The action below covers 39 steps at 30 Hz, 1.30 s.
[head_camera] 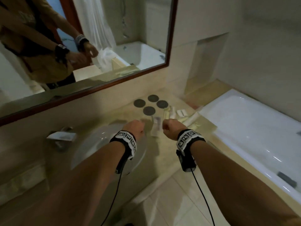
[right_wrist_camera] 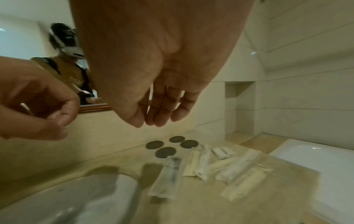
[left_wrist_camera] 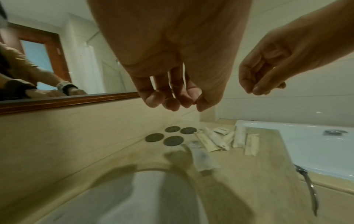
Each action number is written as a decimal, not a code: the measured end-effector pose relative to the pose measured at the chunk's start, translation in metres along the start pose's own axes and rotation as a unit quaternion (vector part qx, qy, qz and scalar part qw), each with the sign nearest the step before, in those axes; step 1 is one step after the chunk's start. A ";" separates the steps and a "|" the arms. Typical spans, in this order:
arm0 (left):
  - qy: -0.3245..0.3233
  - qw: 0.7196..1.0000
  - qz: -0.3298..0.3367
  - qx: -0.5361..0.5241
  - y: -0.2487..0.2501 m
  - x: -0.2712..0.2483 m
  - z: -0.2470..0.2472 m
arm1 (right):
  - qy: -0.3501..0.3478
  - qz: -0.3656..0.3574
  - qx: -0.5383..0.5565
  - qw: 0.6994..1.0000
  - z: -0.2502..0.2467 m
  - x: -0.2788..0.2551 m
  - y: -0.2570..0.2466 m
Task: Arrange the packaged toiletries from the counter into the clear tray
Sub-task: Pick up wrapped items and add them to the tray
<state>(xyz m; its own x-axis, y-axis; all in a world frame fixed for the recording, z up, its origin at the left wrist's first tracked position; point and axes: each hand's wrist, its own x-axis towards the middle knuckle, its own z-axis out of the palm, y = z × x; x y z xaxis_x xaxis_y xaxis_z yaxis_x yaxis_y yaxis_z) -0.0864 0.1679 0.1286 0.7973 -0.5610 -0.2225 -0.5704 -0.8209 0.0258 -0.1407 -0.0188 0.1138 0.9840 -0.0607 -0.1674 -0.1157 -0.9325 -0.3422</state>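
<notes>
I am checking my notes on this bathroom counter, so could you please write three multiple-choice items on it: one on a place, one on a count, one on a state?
1. Where do the dark round coasters lie?
A. in the sink
B. on the counter near the wall
C. in the bathtub

2. How many coasters are there?
A. two
B. four
C. six

3. What does the left hand hold?
A. nothing
B. a packet
C. a coaster

Answers:
1 B, they sit on the counter behind the packets.
2 B, four discs show in every view.
3 A, its fingers hang loosely curled and empty above the counter.
</notes>
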 end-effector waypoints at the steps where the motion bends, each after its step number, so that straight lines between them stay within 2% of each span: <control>1: 0.003 1.000 0.016 0.005 0.012 0.010 -0.001 | 0.003 0.014 -0.001 1.000 -0.005 -0.004 0.015; 9: -0.028 0.996 0.077 -0.026 0.076 0.077 0.011 | -0.014 0.084 0.014 0.996 -0.020 -0.003 0.097; 14: -0.028 0.994 0.099 0.034 0.092 0.124 0.018 | -0.033 0.110 0.010 0.993 -0.019 0.023 0.139; 25: -0.069 0.995 0.035 -0.056 0.098 0.242 0.023 | -0.082 0.103 0.005 0.991 -0.039 0.125 0.210; 28: -0.087 0.994 0.040 -0.056 0.101 0.267 0.036 | -0.114 0.101 -0.001 0.988 -0.023 0.141 0.231; 31: -0.111 0.992 0.049 -0.041 0.100 0.283 0.060 | -0.179 0.090 -0.004 0.980 0.001 0.147 0.248; 36: -0.173 0.983 0.009 -0.055 0.098 0.305 0.095 | -0.224 0.076 -0.012 0.971 0.032 0.156 0.266; 39: -0.176 0.982 -0.028 -0.061 0.102 0.313 0.106 | -0.236 0.047 -0.034 0.970 0.043 0.156 0.275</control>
<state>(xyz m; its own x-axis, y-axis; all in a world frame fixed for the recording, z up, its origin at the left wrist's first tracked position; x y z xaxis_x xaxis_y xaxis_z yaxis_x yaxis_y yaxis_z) 0.0840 -0.0802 -0.0412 0.6971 -0.4596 -0.5503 -0.4822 -0.8685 0.1145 -0.0252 -0.2694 -0.0461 0.7964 0.0071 -0.6048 -0.1774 -0.9532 -0.2448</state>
